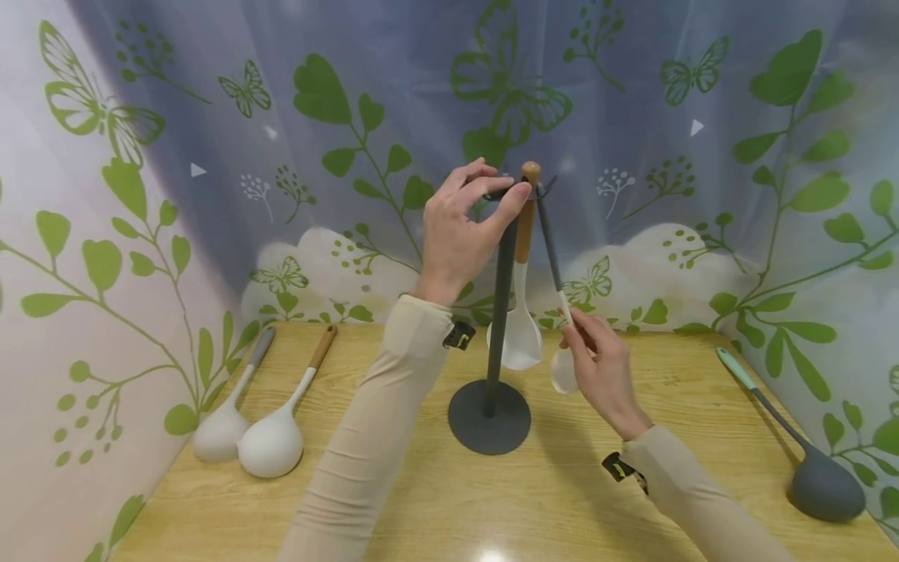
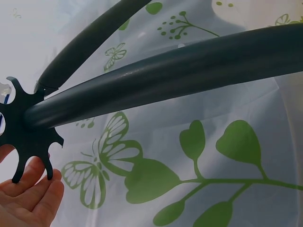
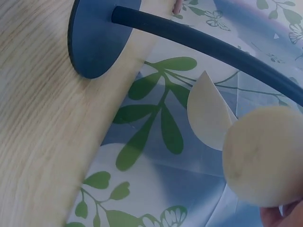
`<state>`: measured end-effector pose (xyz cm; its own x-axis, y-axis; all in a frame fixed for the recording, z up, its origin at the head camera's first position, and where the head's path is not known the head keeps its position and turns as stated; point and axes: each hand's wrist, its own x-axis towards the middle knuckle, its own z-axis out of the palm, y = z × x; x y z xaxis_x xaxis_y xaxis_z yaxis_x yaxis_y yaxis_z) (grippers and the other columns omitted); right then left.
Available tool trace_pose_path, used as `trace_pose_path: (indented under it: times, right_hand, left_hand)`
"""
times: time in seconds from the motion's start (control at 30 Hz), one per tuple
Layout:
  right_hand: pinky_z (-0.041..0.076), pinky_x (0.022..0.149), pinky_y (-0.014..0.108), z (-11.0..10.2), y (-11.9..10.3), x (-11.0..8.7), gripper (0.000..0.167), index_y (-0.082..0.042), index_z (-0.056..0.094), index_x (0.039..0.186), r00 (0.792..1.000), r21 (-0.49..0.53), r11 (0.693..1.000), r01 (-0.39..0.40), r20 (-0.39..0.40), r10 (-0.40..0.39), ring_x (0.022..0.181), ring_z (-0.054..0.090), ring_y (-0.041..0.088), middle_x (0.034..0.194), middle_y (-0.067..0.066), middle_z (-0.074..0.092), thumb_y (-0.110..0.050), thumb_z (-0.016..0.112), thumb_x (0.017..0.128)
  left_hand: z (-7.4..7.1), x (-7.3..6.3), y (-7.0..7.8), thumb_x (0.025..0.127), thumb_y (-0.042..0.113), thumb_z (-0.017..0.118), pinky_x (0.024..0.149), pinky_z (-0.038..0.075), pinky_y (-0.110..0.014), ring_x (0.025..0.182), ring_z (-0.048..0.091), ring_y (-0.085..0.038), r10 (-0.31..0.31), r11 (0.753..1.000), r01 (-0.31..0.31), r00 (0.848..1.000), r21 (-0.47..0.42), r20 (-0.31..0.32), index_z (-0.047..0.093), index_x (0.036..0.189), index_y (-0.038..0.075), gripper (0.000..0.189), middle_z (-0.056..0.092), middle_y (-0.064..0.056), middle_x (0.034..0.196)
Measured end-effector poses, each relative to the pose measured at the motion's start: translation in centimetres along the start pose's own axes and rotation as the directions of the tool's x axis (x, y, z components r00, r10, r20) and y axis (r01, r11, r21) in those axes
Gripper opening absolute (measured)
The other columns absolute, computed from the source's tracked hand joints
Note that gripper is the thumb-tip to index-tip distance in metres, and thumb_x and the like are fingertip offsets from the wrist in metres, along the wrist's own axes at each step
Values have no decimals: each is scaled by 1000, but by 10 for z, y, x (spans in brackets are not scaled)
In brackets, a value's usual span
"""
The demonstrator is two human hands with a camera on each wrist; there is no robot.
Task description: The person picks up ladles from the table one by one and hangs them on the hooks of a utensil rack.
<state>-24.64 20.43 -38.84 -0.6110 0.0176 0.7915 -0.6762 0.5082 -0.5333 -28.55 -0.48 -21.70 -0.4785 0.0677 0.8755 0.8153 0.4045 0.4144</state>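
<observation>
A dark grey utensil stand point(image 1: 498, 320) rises from a round base. At its top, my left hand point(image 1: 456, 234) pinches the hook rack, thumb in front; in the left wrist view its fingers point(image 2: 45, 198) touch the hooks of the rack point(image 2: 35, 111). From the rack hangs a white pointed-lipped ladle point(image 1: 522, 339) with a wooden handle. Lower down, my right hand point(image 1: 602, 367) pinches the white shaft of a grey-handled ladle point(image 1: 551, 250), whose handle top is at the rack. Its pale round bowl point(image 3: 262, 156) fills the right wrist view's right side.
At left on the wooden table point(image 1: 421, 499) lie a grey-handled white ladle point(image 1: 221, 432) and a wooden-handled white ladle point(image 1: 272, 445). A dark grey ladle point(image 1: 825, 484) with a mint handle end lies at far right. Patterned curtain point(image 1: 393, 70) stands behind and at the sides.
</observation>
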Motion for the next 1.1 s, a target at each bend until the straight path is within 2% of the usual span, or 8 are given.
trace_pose_path:
  times: [0.1, 0.3, 0.4, 0.67, 0.83, 0.93, 1.1]
  right_hand:
    - [48, 74, 5, 2, -2, 2, 29, 1, 67, 120, 999, 49, 998, -36, 27, 35, 74, 63, 13, 86, 12, 64, 7, 60, 93]
    - [49, 72, 7, 1, -23, 5, 25, 11, 65, 117, 997, 95, 993, -68, 55, 63, 71, 63, 21, 85, 22, 62, 11, 58, 93]
    - [49, 71, 9, -1, -32, 7, 25, 11, 65, 117, 994, 112, 989, -95, 70, 87, 72, 64, 22, 86, 24, 63, 9, 58, 93]
    - [50, 74, 10, 1, -34, 6, 24, 9, 64, 117, 989, 162, 978, -133, 92, 120, 78, 65, 7, 87, 24, 64, 8, 58, 94]
    - [50, 76, 10, 1, -33, 7, 24, 7, 65, 118, 985, 149, 977, -153, 100, 139, 82, 68, 8, 89, 19, 67, 6, 57, 95]
    - [50, 76, 10, 1, -33, 7, 24, 7, 65, 118, 983, 141, 976, -164, 104, 150, 82, 68, 11, 91, 22, 68, 5, 57, 95]
    - [50, 79, 10, 2, -35, 8, 24, 9, 64, 119, 981, 139, 974, -178, 105, 165, 84, 70, 23, 93, 25, 68, 4, 58, 95]
  left_hand:
    - [0, 1, 0, 90, 30, 71, 98, 48, -29, 129, 55, -21, 1, 1000, -1, 1000, 0, 0, 77, 104, 9, 26, 67, -10, 119]
    - [-1, 1, 1, 90, 30, 71, 97, 49, -29, 129, 54, -17, 3, 1000, -3, 1000, 1, 3, 77, 104, 10, 26, 67, -9, 119]
    - [-1, 1, 1, 90, 30, 71, 97, 49, -29, 129, 54, -17, 8, 1000, -8, 1000, -3, 1, 77, 104, 10, 25, 67, -9, 119]
    - [-3, 0, 1, 90, 31, 71, 99, 47, -28, 130, 53, -15, -1, 1000, 1, 1000, -4, -1, 78, 104, 10, 26, 67, -8, 119]
    - [-3, 1, 1, 90, 31, 71, 99, 47, -28, 129, 54, -15, -2, 1000, 2, 1000, -4, -1, 78, 104, 10, 26, 67, -8, 119]
    - [-3, 1, 1, 90, 32, 71, 99, 47, -28, 129, 54, -16, -10, 1000, 10, 1000, -6, 4, 78, 104, 10, 27, 67, -8, 119]
    - [-3, 0, 1, 90, 32, 70, 99, 47, -29, 129, 54, -17, -18, 1000, 18, 1000, -8, 10, 77, 104, 10, 27, 67, -8, 120]
